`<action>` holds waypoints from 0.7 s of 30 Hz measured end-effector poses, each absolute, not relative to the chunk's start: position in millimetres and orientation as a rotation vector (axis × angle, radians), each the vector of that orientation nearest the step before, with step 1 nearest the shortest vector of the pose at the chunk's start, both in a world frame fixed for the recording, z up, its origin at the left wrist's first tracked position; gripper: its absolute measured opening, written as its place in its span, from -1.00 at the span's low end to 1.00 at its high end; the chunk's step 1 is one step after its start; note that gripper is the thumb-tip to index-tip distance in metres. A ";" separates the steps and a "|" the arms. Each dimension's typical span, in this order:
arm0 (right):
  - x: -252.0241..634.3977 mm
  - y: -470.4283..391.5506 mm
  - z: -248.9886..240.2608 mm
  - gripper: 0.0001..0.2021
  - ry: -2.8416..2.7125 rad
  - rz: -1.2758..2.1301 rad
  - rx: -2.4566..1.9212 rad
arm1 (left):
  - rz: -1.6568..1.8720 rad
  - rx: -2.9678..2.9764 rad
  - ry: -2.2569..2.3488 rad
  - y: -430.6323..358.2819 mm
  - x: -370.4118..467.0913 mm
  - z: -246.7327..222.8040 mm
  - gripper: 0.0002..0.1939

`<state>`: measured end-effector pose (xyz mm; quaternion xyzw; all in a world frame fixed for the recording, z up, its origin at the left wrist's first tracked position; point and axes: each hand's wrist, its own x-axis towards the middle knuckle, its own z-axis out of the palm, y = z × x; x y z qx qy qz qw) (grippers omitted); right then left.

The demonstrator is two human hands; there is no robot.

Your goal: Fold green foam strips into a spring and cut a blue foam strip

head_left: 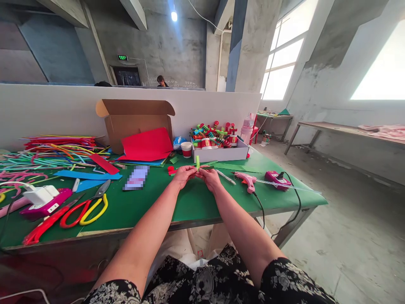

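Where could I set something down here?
Bare green tabletop shows between the red-and-yellow-handled scissors and the left forearm, and between the right forearm and pink glue gun. The left end, heaped with thin multicoloured stems, looks crowded.

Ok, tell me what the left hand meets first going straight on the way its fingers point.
Past the light-green strip at its fingers, most likely the right hand; whether any gap separates them is unclear.

Two magenta power blocks [278,180] lay either side of the white box [218,155], one cardboard box [139,120] left, one glue gun [248,180] right.
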<state>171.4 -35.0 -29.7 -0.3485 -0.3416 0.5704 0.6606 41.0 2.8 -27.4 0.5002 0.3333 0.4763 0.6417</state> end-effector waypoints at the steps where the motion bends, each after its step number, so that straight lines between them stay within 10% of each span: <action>1: 171.2 -35.4 -29.2 -0.81 -0.773 1.287 -0.791 | 1.087 1.130 0.752 2.4 41.0 -26.6 -0.58; 21: 166.1 -42.7 -26.5 -0.77 -0.834 1.241 -0.869 | 1.195 1.169 0.817 -0.8 43.9 -27.2 -0.55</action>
